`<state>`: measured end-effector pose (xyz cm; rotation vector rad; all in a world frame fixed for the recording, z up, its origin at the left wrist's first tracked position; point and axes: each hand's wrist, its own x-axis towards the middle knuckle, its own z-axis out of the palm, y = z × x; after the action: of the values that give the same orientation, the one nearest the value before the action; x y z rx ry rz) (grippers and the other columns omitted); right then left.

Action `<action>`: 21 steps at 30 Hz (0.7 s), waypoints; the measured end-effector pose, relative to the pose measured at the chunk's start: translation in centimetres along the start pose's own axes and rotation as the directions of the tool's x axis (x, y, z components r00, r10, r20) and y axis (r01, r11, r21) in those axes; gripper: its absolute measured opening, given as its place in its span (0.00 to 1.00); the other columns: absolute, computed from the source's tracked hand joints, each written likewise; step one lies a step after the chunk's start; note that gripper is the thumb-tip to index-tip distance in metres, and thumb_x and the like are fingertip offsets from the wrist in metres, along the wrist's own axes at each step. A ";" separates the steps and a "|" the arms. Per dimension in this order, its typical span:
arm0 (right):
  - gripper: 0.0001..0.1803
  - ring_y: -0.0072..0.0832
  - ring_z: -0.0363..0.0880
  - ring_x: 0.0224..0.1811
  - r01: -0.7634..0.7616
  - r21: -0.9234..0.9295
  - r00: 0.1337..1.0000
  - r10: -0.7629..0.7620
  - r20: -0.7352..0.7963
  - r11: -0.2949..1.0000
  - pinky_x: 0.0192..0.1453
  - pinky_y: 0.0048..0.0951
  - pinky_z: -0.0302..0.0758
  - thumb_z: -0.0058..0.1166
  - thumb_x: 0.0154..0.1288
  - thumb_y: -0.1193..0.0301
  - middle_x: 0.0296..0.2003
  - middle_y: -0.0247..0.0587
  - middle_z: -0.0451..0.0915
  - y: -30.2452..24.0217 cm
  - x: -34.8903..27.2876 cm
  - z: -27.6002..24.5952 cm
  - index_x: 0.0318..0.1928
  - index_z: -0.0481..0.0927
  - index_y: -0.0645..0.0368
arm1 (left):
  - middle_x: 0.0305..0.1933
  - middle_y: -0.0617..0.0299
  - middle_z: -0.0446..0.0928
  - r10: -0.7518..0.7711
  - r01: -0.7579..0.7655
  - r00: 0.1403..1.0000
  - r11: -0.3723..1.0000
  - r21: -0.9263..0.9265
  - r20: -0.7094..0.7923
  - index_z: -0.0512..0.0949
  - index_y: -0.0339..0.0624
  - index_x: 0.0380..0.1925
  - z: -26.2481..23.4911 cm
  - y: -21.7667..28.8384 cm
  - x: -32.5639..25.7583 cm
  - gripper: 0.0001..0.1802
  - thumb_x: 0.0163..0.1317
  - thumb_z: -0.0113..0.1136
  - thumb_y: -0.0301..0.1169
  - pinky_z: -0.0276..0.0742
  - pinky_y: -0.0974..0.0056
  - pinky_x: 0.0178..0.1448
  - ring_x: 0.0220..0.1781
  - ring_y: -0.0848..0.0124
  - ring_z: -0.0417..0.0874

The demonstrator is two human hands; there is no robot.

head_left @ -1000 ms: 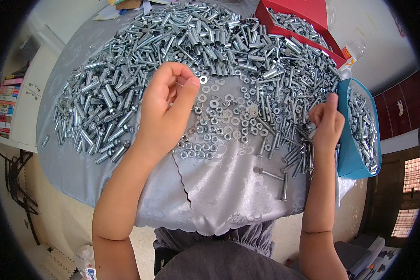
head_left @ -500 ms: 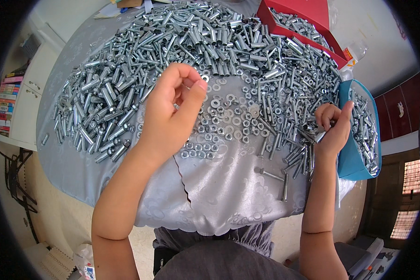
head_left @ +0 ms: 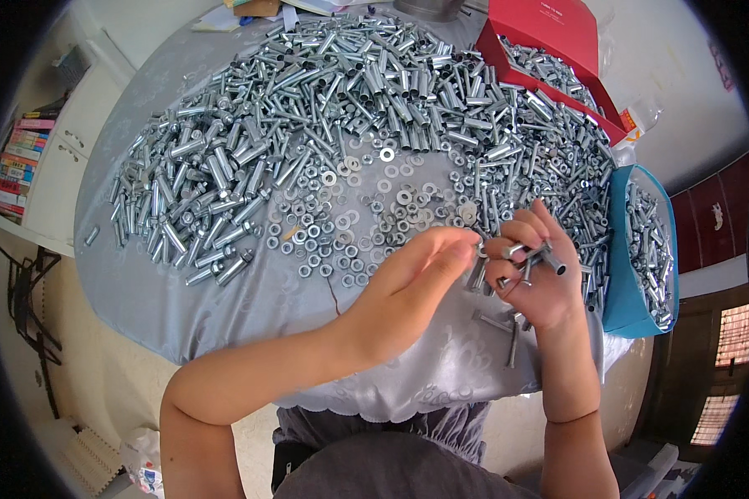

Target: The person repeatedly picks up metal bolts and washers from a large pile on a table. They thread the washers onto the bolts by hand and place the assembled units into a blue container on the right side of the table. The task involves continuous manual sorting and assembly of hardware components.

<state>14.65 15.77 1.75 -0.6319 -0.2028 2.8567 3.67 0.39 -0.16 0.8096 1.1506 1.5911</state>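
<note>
My right hand is raised over the right side of the table, palm up, with its fingers curled round several metal bolts. A short metal sleeve sticks out among them. My left hand reaches across to it, thumb and fingers pressed together, the tips almost at the right hand's fingers. Whatever is pinched there is too small to make out. Beneath and left of my left hand lie loose nuts and flat washers. Two long bolts lie near the front edge, below my right hand.
A big heap of sleeves and bolts spreads over the back of the cloth-covered table. Thicker sleeve anchors lie on the left. An open red box and a blue box, both holding hardware, stand at the right.
My left hand has come down and right from above the washers to my right hand. My right hand has moved inward from beside the blue box, turning so the bolts show.
</note>
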 end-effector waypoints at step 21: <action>0.22 0.35 0.74 0.38 -0.005 -0.097 1.000 0.008 0.027 0.995 0.45 0.35 0.73 0.41 0.63 0.54 0.37 0.45 0.74 2.8 0.2 1.0 0.43 0.68 0.62 | 0.43 0.61 0.74 0.413 -0.310 0.909 0.767 0.562 -0.063 0.68 0.39 0.46 -0.4 0.7 0.3 0.25 0.49 0.67 0.33 0.67 0.72 0.39 0.35 0.79 0.73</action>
<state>13.56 13.03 2.07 -0.6128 -0.3457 2.8774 2.96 0.50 0.38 1.3469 1.7046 1.6939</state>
